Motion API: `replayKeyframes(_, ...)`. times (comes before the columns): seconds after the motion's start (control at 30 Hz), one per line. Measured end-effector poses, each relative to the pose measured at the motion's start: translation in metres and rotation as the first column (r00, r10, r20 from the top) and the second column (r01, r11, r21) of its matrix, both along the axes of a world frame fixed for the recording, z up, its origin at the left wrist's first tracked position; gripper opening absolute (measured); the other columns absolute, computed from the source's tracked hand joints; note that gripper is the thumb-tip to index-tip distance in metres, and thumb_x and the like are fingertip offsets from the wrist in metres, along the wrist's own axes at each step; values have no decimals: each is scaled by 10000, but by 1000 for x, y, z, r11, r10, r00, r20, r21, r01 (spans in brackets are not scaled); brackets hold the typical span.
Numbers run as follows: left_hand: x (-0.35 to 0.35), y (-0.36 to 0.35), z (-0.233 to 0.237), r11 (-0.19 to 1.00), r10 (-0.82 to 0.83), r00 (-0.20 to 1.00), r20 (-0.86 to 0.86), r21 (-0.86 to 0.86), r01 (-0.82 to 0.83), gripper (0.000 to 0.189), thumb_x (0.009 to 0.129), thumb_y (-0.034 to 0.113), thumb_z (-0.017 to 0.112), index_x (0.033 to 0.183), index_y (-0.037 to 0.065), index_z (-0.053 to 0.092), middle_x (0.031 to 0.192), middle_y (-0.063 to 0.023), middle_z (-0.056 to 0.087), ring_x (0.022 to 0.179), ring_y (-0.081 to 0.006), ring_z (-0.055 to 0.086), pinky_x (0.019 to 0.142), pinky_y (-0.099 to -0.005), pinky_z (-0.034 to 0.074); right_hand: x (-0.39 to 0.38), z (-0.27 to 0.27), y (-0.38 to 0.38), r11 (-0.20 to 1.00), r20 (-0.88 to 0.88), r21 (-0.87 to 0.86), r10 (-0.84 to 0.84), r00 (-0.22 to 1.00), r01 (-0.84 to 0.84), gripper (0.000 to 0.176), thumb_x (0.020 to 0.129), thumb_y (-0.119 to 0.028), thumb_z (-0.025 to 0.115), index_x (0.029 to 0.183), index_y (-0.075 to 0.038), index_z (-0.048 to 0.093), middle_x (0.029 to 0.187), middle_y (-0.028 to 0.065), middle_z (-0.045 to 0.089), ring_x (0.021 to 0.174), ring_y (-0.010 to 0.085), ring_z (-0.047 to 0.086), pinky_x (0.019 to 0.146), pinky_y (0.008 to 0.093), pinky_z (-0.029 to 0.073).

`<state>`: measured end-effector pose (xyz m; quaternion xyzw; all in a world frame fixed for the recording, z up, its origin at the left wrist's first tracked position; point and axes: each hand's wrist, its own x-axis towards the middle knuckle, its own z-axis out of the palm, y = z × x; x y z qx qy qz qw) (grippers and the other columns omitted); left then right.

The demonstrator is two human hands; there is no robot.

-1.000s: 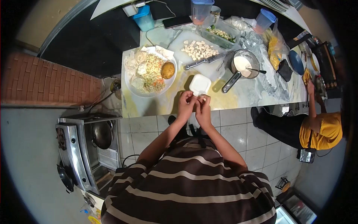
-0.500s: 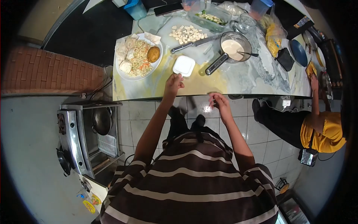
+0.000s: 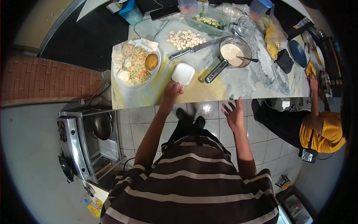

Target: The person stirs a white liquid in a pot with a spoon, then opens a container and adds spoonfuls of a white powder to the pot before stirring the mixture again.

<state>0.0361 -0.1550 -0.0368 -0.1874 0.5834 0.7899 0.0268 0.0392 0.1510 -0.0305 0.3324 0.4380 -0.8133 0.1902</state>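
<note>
My left hand [image 3: 172,94] is closed at the near edge of a small white square dish [image 3: 183,74], its fingertips on the rim. My right hand [image 3: 234,115] is held in front of the counter edge, fingers spread, with nothing in it. Left of the dish is a plate [image 3: 118,81] of shredded vegetables, pale wrappers and a browned round piece. Beyond lie white cubes [image 3: 185,39] on a cutting board [image 3: 161,36], beside a knife [image 3: 194,49]. A saucepan [image 3: 249,47] of pale batter with a spoon in it sits to the right.
At the back are a glass container [image 3: 208,23] of chopped greens, a phone [image 3: 164,12] and a glass jar [image 3: 244,26]. A yellow-filled bag [image 3: 272,40] and a blue pan [image 3: 297,53] stand right, near a co-worker in yellow [image 3: 324,131]. A stove [image 3: 71,145] is at left.
My right hand has moved right and opened, its fingers now spread. My left hand stays by the white dish. The view has shifted slightly, so the counter sits lower.
</note>
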Motion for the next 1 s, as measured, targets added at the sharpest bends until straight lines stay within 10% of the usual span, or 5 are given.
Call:
replayKeyframes(0.23,2,-17,5,984,-119,990,-70,124,127,195,997,195,566,1069,15,580,964,-30,573,884,-109,561,860,-289,505,18,91,-60,843,-263,432,458,849,-321,423,997,-274,529,1367,-97,425,1202,108,535,1014,225,607,844,343,469)
replayKeyframes(0.37,-4,-35,-3,968,-156,987,-41,193,161,200,990,133,575,1140,2,600,1010,-42,614,912,-110,598,875,-281,523,-26,108,-114,583,-424,808,676,602,-86,250,973,-95,547,1212,-24,542,1011,108,633,838,192,645,695,301,494)
replayKeyframes(0.7,-2,-60,-46,982,-188,975,120,27,186,219,864,79,708,1052,-10,642,953,-35,674,888,-109,616,816,-277,499,-120,99,-172,163,-156,986,958,241,-12,280,889,-55,615,1169,-52,604,1060,160,539,902,357,628,791,431,514)
replayKeyframes(1.0,4,-72,-77,849,-471,869,151,-190,493,318,936,236,648,1120,-20,611,1055,-58,640,952,-105,584,803,-270,478,-145,74,-184,127,-126,992,986,107,-2,203,840,-94,668,1017,-26,594,1012,127,559,957,340,596,814,428,502)
